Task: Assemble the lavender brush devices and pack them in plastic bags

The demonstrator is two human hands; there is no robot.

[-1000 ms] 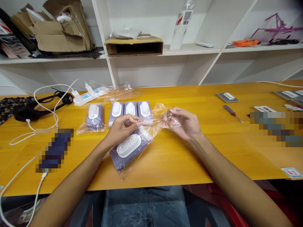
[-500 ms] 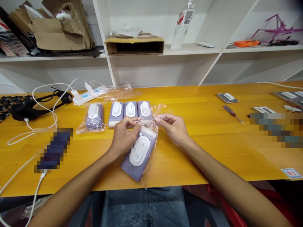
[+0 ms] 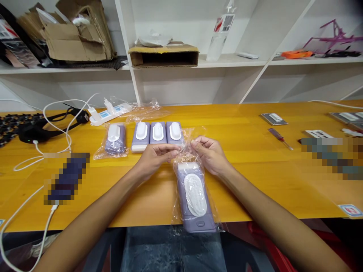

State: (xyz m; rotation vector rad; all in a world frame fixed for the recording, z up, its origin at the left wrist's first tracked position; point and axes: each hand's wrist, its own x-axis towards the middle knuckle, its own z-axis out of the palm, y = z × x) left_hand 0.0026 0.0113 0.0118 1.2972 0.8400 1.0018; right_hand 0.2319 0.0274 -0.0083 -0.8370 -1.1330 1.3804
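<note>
Both hands pinch the open top of a clear plastic bag [image 3: 185,151] that hangs toward me over the yellow table's front edge [image 3: 249,211]. Inside the bag is a purple device with a white oval pad [image 3: 195,196], lengthwise and pointing at me. My left hand [image 3: 154,158] grips the bag's mouth on the left, my right hand [image 3: 211,153] grips it on the right, fingers closed. Just beyond the hands, three unbagged purple devices [image 3: 157,134] lie side by side. A bagged purple device [image 3: 114,139] lies to their left.
A white power strip [image 3: 109,113] with white cables and a black strap [image 3: 36,128] lie at the left. A red-handled screwdriver [image 3: 279,138] and small grey plates [image 3: 273,118] lie at the right. White shelves behind hold cardboard boxes [image 3: 164,54] and a plastic bottle [image 3: 219,34].
The bagged device has swung from lying slanted on the table to pointing straight at me, past the front edge. My right hand came left to the bag's mouth beside my left hand.
</note>
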